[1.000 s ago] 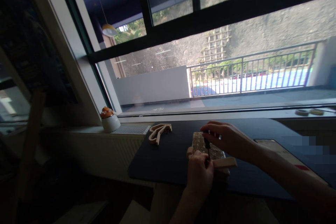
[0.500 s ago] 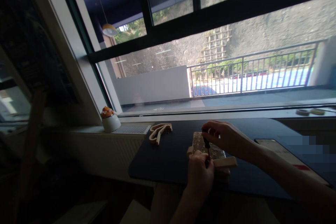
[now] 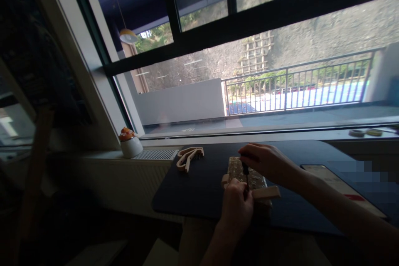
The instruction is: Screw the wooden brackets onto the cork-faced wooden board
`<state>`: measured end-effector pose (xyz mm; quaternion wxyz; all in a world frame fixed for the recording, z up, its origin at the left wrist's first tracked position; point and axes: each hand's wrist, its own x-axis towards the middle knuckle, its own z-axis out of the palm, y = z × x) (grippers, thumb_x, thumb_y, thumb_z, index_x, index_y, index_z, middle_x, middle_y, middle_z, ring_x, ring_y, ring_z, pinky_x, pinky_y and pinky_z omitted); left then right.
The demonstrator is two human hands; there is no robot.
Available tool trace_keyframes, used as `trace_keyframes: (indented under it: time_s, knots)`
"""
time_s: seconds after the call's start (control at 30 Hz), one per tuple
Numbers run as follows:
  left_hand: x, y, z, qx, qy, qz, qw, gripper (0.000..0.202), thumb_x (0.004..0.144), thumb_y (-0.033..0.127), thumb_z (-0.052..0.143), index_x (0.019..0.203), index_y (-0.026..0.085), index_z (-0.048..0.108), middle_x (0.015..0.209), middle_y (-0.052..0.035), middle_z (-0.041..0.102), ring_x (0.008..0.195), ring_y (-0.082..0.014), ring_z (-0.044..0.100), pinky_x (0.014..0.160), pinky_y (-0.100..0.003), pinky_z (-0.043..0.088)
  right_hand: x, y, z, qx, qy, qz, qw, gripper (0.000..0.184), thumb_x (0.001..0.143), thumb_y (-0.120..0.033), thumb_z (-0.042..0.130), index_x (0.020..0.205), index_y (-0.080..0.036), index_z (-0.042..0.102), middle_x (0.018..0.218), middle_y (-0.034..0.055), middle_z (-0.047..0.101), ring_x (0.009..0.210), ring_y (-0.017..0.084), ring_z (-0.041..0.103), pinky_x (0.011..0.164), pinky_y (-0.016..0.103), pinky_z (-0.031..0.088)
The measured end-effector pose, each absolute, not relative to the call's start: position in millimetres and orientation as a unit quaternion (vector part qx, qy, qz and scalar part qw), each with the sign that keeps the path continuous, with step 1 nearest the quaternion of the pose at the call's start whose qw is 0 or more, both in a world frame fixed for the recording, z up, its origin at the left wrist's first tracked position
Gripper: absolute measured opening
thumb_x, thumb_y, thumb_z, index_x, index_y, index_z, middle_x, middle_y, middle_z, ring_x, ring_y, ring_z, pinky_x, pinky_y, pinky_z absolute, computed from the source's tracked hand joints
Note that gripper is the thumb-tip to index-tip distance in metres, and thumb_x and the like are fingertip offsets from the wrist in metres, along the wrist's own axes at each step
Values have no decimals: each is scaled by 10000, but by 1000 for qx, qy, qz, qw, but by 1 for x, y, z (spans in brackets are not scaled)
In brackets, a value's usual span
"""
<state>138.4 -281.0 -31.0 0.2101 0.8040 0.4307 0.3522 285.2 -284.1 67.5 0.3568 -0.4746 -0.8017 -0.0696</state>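
Observation:
In my right hand (image 3: 263, 158) is a dark-handled screwdriver (image 3: 246, 168), held nearly upright with its shaft pointing down. Its tip meets a pale wooden strip (image 3: 267, 193) close to my left fingers; the exact contact point is hidden. My left hand (image 3: 237, 200) is closed around the strip and steadies it. Under the strip lies a brownish, speckled block (image 3: 234, 167) that looks wrapped in shiny film. One end of a wooden piece (image 3: 225, 180) shows left of my left hand.
Curved wooden pieces (image 3: 187, 158) with small dark bits beside them lie on the dark table (image 3: 199, 199) at left. A tablet-like flat panel (image 3: 343, 189) rests at right. A white jar with an orange top (image 3: 131, 146) stands by the window. Tape rolls (image 3: 373, 132) sit on the sill.
Both hands stay in nearly the same place; the right fingers have closed a little more around the screwdriver handle. The view has shifted very slightly.

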Motion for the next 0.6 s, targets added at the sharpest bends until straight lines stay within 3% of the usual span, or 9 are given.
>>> trace_keyframes:
  time_s: [0.27,0.6]
  knots:
    - [123,-282,-20,820,383,345,248,268,840,139,426,872,177,690,859,-70,668,803,-194,621,759,-295,482,282,-280,65,-475,-805,-66,350,173,866,-275,565,979,-211,679,906,43,727,740,165,663,631,246,463]
    - [94,-309,-37,840,418,322,127,364,821,36,381,956,171,691,1031,-95,678,948,-241,573,879,-381,479,277,-283,65,-467,-811,-65,347,180,879,-289,548,980,-220,681,908,37,729,736,161,660,636,242,452]
